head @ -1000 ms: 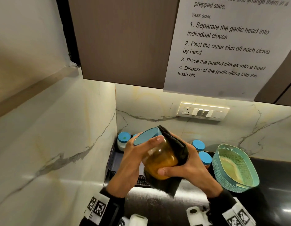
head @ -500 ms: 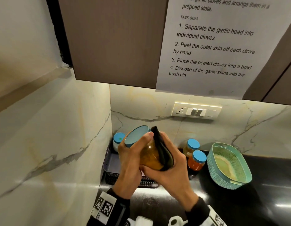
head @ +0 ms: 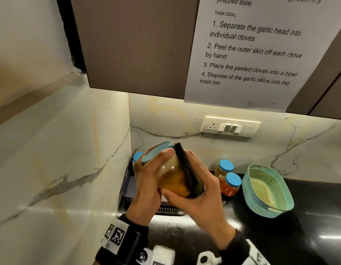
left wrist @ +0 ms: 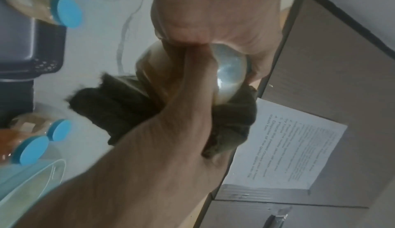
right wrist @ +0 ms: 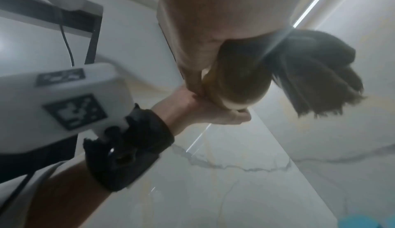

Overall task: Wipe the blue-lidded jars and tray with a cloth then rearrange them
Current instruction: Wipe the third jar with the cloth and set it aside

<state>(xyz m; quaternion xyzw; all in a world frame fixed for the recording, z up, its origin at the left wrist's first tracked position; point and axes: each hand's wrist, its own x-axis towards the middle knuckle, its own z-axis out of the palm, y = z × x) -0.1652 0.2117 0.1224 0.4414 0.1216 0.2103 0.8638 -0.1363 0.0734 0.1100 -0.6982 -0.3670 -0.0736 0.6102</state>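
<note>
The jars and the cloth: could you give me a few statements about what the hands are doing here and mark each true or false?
1. The left hand grips a jar of yellow-orange contents, tilted above the counter. True.
2. The right hand presses a white cloth to that jar. False: the cloth is dark.
3. The held jar has no lid. False: its blue lid is on.
4. Two small jars with blue lids stand on the counter beside a teal basket. True.
5. The tray sits in the corner, behind the hands. True.
6. The basket holds the small jars. False: they stand outside it.
</note>
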